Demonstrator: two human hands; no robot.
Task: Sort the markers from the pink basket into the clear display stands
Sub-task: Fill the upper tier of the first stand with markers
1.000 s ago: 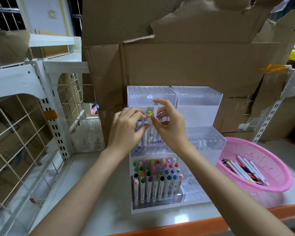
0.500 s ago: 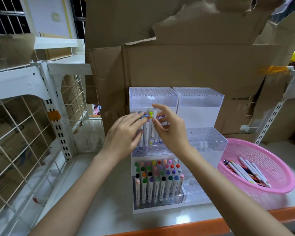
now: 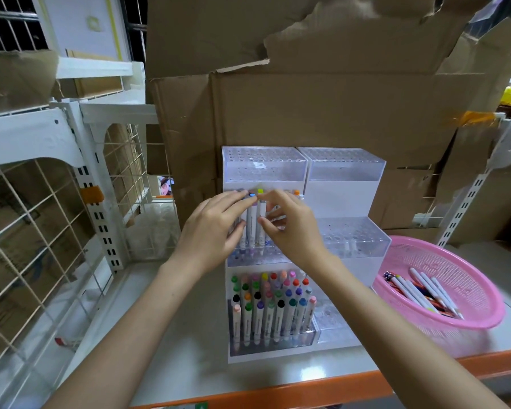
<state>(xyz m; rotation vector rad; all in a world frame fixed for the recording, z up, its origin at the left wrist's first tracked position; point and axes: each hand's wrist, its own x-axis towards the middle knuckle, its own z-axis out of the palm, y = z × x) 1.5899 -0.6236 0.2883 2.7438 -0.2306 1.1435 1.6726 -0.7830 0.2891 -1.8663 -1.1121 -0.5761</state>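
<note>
Fingers [image 3: 273, 196] of the right hand [image 3: 292, 231] pinch a yellow-capped marker [image 3: 260, 215] in a narrow grip just above the centre of the head view. The index tip is at the cap and the thumb lower on the white barrel. Half a second ago this marker stood higher, its cap up against the top tier. Now the cap is level with its neighbours and the foot is down at the holed middle tier [image 3: 257, 256] of the left clear display stand [image 3: 263, 160]. I judge it seated or nearly so, one more marker sorted, and the hand about ready to let go.

The left hand [image 3: 210, 228] has come down with it. Its fingers lie nearly straight across the row beside a blue-capped marker [image 3: 252, 219], thumb tucked under, seemingly steadying the row. Whether they actually clasp one I cannot tell.

At the lower right, the pink basket [image 3: 481, 284] sits on the surface [image 3: 189, 335] with loose markers [image 3: 419, 290] in it, so plenty of sorting remains. The bottom tier [image 3: 272, 308] looks full, and the right stand [image 3: 345, 166] looks almost bare.

Both hands cover most of the middle row, so its markers cannot be counted and the hole the yellow-capped one takes is hidden. Faint shapes inside the right stand's clear tiers are hard to read. The print on the barrels is too small to make out.
</note>
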